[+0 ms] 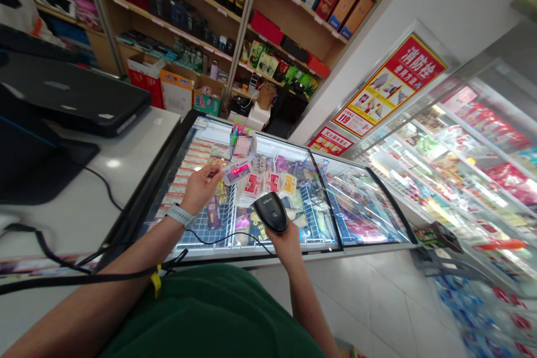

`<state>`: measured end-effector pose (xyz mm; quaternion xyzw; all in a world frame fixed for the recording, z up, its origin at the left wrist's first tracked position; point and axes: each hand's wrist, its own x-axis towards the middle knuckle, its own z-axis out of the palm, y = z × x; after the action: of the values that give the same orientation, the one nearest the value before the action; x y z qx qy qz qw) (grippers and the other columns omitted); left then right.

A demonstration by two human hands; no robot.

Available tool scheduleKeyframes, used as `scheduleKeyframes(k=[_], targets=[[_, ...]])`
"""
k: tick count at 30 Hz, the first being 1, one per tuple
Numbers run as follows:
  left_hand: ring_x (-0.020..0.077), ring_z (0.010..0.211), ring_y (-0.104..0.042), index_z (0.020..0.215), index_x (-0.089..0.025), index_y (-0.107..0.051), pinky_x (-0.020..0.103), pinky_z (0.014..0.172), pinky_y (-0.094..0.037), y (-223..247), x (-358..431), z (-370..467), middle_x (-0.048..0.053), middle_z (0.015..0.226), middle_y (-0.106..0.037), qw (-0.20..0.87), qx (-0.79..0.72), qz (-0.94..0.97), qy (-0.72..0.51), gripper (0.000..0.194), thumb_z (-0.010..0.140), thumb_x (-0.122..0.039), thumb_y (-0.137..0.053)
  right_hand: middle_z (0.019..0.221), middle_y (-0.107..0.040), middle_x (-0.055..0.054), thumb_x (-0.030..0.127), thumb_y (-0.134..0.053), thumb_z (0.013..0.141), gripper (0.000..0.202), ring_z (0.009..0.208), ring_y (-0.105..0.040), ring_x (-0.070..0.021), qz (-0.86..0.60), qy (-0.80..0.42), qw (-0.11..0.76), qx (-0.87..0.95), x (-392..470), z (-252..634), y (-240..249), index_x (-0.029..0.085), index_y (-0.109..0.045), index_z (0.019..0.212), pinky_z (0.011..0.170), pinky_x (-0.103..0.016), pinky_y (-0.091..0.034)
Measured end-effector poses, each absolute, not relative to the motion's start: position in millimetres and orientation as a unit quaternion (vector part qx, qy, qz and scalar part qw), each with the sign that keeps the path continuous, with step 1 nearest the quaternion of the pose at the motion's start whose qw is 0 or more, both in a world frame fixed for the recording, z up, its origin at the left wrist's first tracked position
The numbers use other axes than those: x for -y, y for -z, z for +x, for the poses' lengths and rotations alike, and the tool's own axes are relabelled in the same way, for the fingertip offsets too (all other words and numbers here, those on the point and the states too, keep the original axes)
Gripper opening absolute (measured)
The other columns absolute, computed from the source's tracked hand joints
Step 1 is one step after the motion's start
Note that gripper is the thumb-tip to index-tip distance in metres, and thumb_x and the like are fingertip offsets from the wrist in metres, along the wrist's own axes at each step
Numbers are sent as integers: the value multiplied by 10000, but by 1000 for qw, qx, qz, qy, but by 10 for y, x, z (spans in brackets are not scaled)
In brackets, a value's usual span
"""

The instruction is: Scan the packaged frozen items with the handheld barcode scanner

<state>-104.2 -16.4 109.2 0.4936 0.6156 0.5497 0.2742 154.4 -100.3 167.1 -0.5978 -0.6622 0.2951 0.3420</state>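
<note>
My left hand [202, 185], with a grey watch on its wrist, pinches a small flat clear package [237, 172] by its left end. A red light patch glows on that package. In my right hand [285, 239] is a black handheld barcode scanner [271, 211], its head pointing up and left toward the package. Just beyond the scanner, packs of playing cards [272, 183] with red and yellow fronts sit in a clear tray on the freezer's glass top. A colourful item [242, 142], partly blurred out, stands behind the package.
The glass-topped chest freezer [184, 250] holds many packaged goods. A black cable crosses its near side. At left is a white counter [142, 137] with black equipment [75, 89]. Stocked shelves [163, 22] stand behind; bottled-water packs [482, 313] are at lower right.
</note>
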Motion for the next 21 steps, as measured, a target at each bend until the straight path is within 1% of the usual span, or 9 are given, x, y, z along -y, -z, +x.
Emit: scheduleKeyframes(k=[7,9,12,15,18,19,20,21], targets=[[201,789,-660,899,-175,-691,286,762,-507,-1016,131,-1055,44,854,-723,281,-607,485,-563,316,765,-447,-601,743,-737,-15,277,-677,688,230,697,-673,-227,-598,-300,344,659,998,1535,-1663,178,-713,893,628,-286,-523],[196,782,-656,881,-182,-695,282,751,-508,-969,117,-1061,34,836,-722,308,-607,459,-572,302,736,-440,-634,754,-741,-14,285,-680,689,240,700,-676,-227,-599,-301,344,658,995,1531,-1653,184,-715,904,633,-289,-529],[185,729,-655,862,-178,-694,276,689,-519,-861,88,-1091,29,776,-721,351,-612,414,-575,312,716,-450,-649,765,-745,-15,289,-681,690,249,707,-681,-231,-602,-298,343,656,991,1538,-1631,186,-718,914,640,-296,-533],[169,648,-652,829,-157,-671,276,615,-531,-700,47,-1179,30,680,-697,371,-628,376,-571,333,746,-475,-620,773,-746,-24,292,-687,689,258,713,-684,-238,-606,-295,341,655,992,1561,-1601,178,-718,919,645,-303,-533],[143,558,-620,782,-136,-644,274,554,-523,-516,-2,-1329,14,607,-646,376,-650,347,-562,341,817,-471,-589,778,-745,-27,288,-692,690,263,718,-684,-239,-606,-297,345,653,999,1588,-1574,174,-714,926,647,-302,-530],[138,566,-618,808,-126,-645,279,557,-525,-459,-17,-1387,16,640,-649,374,-655,346,-559,343,850,-460,-577,771,-743,-27,286,-692,692,256,715,-683,-237,-605,-298,346,652,1002,1595,-1569,174,-713,921,642,-300,-528],[142,621,-633,878,-117,-650,293,589,-539,-406,-30,-1445,27,729,-669,369,-655,353,-557,333,880,-441,-571,760,-740,-26,283,-691,693,244,705,-681,-235,-605,-298,345,652,1005,1600,-1566,174,-713,910,636,-298,-525],[156,719,-652,976,-117,-646,319,649,-556,-358,-41,-1502,43,861,-683,363,-653,365,-556,320,900,-418,-571,751,-737,-26,282,-690,693,231,696,-678,-234,-606,-298,343,653,1009,1604,-1566,174,-712,896,630,-296,-522]])
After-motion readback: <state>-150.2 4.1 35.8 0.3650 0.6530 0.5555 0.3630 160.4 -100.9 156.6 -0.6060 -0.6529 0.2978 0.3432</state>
